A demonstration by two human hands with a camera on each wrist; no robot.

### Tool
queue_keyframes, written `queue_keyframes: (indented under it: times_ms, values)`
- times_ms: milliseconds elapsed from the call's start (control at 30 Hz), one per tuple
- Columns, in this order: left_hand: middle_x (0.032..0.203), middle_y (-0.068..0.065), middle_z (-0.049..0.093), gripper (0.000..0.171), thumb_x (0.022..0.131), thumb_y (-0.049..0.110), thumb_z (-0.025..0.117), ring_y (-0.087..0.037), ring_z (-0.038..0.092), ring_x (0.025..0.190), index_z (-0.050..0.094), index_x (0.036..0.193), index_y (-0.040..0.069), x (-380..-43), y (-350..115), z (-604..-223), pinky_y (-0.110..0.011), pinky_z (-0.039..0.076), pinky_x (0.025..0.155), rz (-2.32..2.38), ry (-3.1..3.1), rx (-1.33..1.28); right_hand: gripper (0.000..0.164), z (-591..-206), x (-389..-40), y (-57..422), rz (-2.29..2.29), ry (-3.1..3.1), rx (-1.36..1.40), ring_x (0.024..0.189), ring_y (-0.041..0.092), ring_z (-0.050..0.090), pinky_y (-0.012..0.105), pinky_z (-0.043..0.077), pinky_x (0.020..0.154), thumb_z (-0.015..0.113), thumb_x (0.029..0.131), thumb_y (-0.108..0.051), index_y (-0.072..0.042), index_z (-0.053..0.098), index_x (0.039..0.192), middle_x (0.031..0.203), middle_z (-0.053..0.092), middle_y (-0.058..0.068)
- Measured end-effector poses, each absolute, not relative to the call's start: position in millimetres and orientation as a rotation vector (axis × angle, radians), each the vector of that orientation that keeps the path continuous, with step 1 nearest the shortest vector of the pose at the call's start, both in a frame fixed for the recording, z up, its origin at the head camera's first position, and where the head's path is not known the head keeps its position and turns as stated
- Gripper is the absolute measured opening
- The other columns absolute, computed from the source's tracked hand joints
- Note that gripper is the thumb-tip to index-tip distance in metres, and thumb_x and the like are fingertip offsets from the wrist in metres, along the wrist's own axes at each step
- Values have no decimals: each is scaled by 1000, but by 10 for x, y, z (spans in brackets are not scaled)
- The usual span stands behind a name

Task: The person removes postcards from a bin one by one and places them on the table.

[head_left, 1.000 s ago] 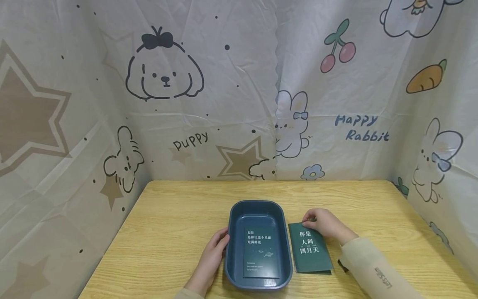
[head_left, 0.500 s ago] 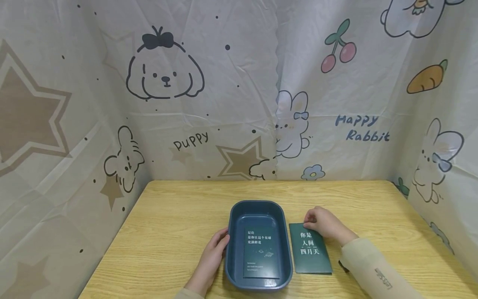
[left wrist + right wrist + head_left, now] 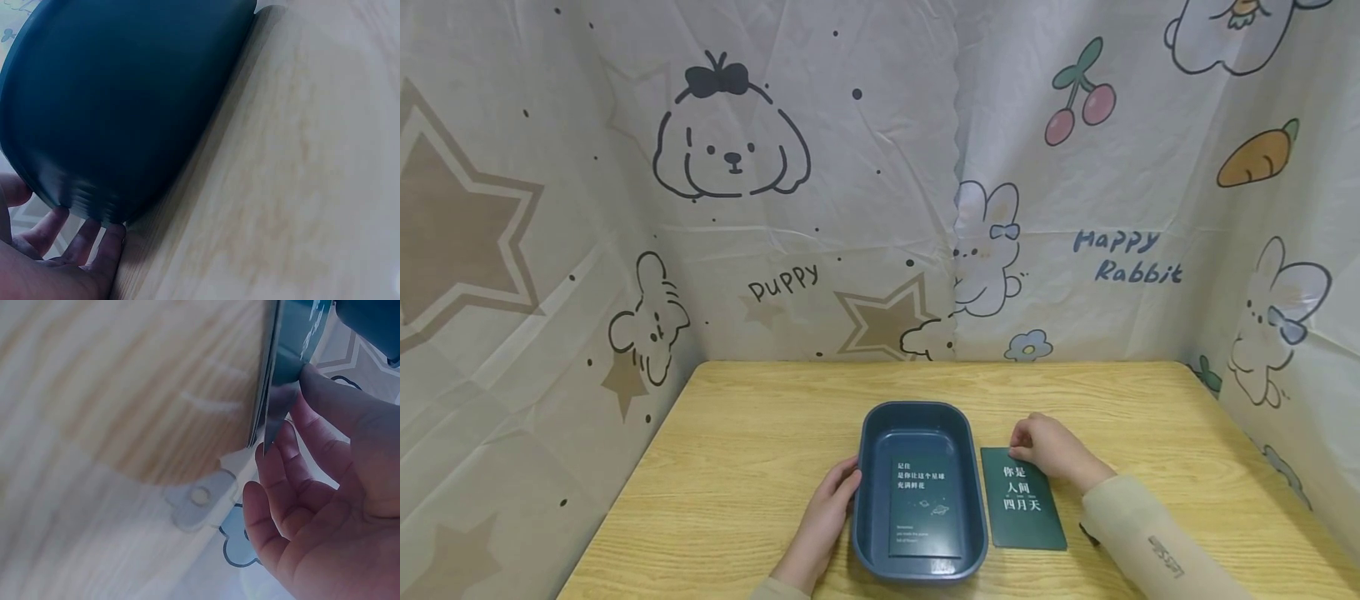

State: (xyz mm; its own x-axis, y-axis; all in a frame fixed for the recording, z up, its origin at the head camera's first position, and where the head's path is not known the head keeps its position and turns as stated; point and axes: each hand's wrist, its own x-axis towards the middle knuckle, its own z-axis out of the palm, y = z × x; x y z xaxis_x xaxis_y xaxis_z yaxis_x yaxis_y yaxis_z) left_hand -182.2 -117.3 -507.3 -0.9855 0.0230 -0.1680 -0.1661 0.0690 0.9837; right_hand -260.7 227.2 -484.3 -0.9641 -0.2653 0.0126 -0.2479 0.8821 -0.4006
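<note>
A deep blue tray (image 3: 868, 562) stands on the table, with a dark green booklet (image 3: 925, 525) lying flat inside. My left hand (image 3: 820, 512) rests against the tray's left outer wall, its thumb by the rim and its fingertips (image 3: 112, 234) touching lower down the wall. To the right of the tray is another thin green booklet (image 3: 1026, 521) with large white characters. My right hand (image 3: 1051, 450) pinches its far edge, thumb on top and fingers below. In the right wrist view, more thin layers (image 3: 265, 381) show beneath the lifted edge.
The wooden table (image 3: 760, 408) extends around the tray and booklet. A pale curtain (image 3: 850, 192) with cartoon prints hangs behind it and along both sides. A small dark piece (image 3: 1088, 533) shows beside my right sleeve.
The booklet under my right hand has come into line with the one below, whose edge stuck out at the bottom before. The left hand and tray have not moved.
</note>
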Motion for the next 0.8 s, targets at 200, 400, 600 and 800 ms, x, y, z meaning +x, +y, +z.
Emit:
queue_keyframes:
  times_ms: [200, 400, 600, 800]
  values:
    - [144, -22, 44, 54, 98, 39, 46, -31, 47, 122, 44, 140, 5, -1827, -1177, -5076, -52, 41, 102, 2050, 2189, -151, 11, -4822, -2600, 2246, -594, 3026, -403, 69, 16, 49, 35, 49, 66, 74, 81, -15, -13, 64, 78, 75, 54, 1]
    - [144, -22, 44, 54, 98, 40, 46, -30, 48, 120, 44, 140, 5, -1831, -1179, -5070, -52, 42, 101, 2043, 2197, -163, 11, -4834, -2600, 2237, -588, 3029, -371, 69, 16, 49, 35, 49, 65, 74, 80, -14, -12, 63, 78, 76, 53, 2]
    - [144, -23, 44, 54, 99, 39, 46, -30, 48, 119, 44, 140, 5, -1827, -1177, -5060, -52, 42, 100, 2039, 2199, -154, 11, -4850, -2604, 2246, -601, 3019, -354, 69, 16, 49, 34, 49, 65, 73, 81, -15, -13, 63, 78, 76, 53, 2]
    - [143, -22, 45, 54, 98, 40, 47, -30, 48, 120, 45, 139, 5, -1807, -1161, -5037, -51, 42, 101, 2041, 2204, -156, 11, -4844, -2592, 2243, -596, 3041, -369, 68, 15, 49, 34, 48, 64, 72, 82, -16, -13, 63, 77, 75, 53, 1]
